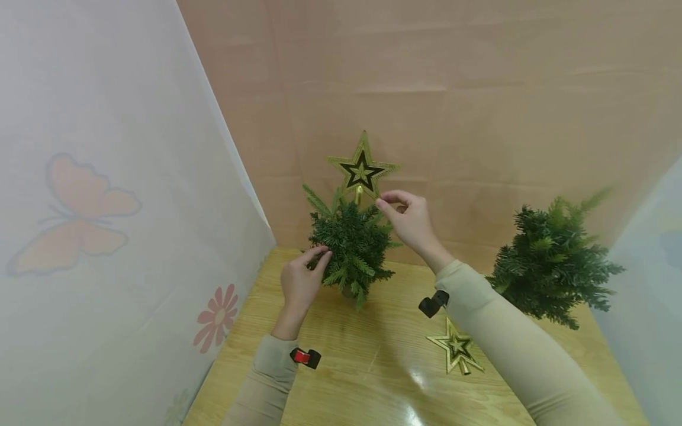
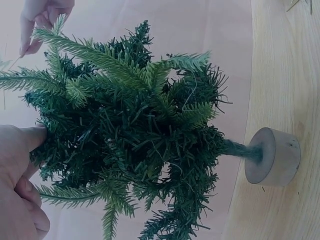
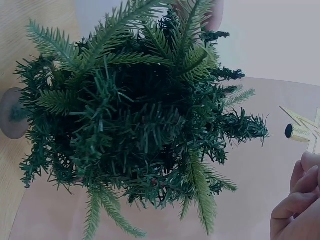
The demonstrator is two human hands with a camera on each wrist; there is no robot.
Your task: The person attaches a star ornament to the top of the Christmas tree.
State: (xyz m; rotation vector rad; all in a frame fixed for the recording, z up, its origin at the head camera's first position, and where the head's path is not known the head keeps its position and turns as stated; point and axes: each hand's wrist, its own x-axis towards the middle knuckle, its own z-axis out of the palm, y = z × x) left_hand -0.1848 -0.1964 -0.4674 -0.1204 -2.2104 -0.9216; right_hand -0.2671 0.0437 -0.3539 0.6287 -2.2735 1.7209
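Note:
My right hand (image 1: 410, 219) pinches a gold star tree topper (image 1: 364, 161) by its lower right point. In the right wrist view the topper's hollow socket (image 3: 298, 132) faces the treetop and stands a little apart from the upper twigs. Below it is a small artificial Christmas tree (image 1: 351, 242), dark green with some lighter fern-like sprigs. At the tree's left side, my left hand (image 1: 301, 281) pinches the foliage near the top between thumb and fingers; the twigs hide those fingertips. The left wrist view shows the tree's round wooden base (image 2: 280, 159) on the table.
A second small tree (image 1: 554, 260) stands at the right of the wooden table (image 1: 341, 367). Another gold star topper (image 1: 454, 346) lies in front of it, beside my right forearm. A pinkish backdrop (image 1: 479, 118) hangs behind, and a white printed panel (image 1: 160, 236) borders the left.

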